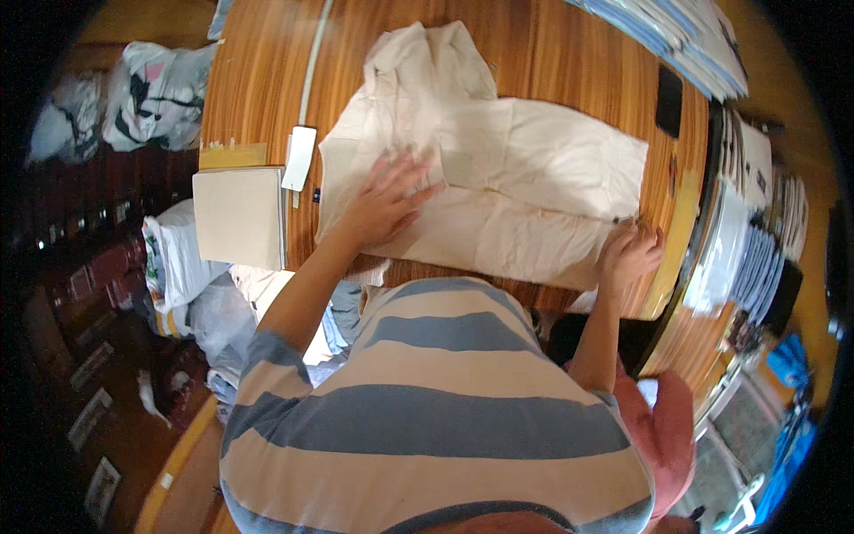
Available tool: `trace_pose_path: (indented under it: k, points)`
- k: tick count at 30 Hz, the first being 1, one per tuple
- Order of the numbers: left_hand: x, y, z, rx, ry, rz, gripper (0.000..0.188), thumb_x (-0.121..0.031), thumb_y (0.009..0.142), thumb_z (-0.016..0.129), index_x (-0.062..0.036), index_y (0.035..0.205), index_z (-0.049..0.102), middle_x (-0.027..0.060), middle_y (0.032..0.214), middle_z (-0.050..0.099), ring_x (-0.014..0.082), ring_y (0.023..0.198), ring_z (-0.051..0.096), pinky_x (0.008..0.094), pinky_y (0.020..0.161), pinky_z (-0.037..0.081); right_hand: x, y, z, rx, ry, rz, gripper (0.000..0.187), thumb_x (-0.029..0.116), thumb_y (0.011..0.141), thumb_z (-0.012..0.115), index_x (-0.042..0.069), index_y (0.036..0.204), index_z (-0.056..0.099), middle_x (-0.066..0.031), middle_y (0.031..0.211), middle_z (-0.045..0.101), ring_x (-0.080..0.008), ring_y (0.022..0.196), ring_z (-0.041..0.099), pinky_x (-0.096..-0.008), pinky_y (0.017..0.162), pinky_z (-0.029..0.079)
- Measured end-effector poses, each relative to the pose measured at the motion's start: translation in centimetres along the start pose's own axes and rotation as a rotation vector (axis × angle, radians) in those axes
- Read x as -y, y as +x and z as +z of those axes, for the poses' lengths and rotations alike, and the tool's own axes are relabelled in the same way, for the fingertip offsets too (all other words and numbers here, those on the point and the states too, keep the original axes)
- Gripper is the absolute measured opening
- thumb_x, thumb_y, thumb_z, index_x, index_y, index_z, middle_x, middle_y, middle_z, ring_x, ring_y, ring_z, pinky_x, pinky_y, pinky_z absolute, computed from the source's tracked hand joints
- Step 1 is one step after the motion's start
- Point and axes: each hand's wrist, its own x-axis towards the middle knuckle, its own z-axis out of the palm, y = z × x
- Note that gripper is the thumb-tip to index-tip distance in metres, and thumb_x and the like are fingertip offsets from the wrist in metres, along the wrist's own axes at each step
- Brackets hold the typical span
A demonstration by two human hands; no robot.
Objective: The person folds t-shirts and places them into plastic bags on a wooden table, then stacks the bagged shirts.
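One fisheye view, head-worn; faces steeply down over striped shirt [445, 420] onto tabletop [551, 53], near; left hand [391, 200], right hand [631, 253] within view.

TORSO: a loose T-shirt [445, 423] is worn, crossed by broad horizontal stripes in pale cream and blue-grey | LOWER EDGE: a curved blue-grey band [480, 511] is seen | LEFT SLEEVE [260, 384]: cut short, striped alike, finished in blue-grey | LEFT FOREARM [311, 285], RIGHT FOREARM [601, 334]: left bare
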Motion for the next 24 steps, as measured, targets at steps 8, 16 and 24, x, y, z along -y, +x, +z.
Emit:
trace_pose_path:
  k: [8, 16, 24]
  points:
    - [3.4, -9.9, -2.0, -0.023, -0.11, -0.363, 0.084, -0.035, 0.096, 0.064, -0.0032, 0.163, 0.025, 0.0144, 0.17, 0.029, 0.0366, 0.157, 0.025, 0.0589, 0.127, 0.014, 28.1, 20.1, 8.3, 0.723, 0.764, -0.168, 0.047, 0.045, 0.099, 0.065, 0.003, 0.119, 0.073, -0.0168, 0.098, 0.078, -0.0273, 0.097, 0.075, -0.0371, 0.086, 0.056]
    - [3.9, -9.0, -2.1, -0.047, -0.137, -0.368, 0.08, -0.026, 0.096, 0.062, -0.0039, 0.163, 0.025, 0.0106, 0.17, 0.032, 0.0327, 0.158, 0.026, 0.0558, 0.128, 0.014, 42.9, 26.1, 14.1, 1.064, 0.32, -0.869, 0.044, 0.044, 0.088, 0.073, 0.001, 0.083, 0.075, -0.0061, 0.075, 0.074, -0.0187, 0.065, 0.07, -0.0336, 0.067, 0.057]
    - [3.0, -9.1, -2.7, -0.09, -0.144, -0.386, 0.09, -0.017, 0.083, 0.067, 0.0017, 0.161, 0.026, 0.014, 0.168, 0.034, 0.0347, 0.157, 0.028, 0.0557, 0.128, 0.015, 20.1, 19.6, -4.5, 0.854, 0.92, -0.273, 0.017, 0.009, 0.088, 0.076, 0.001, 0.102, 0.07, -0.0027, 0.088, 0.072, -0.0117, 0.077, 0.066, -0.0283, 0.072, 0.056]
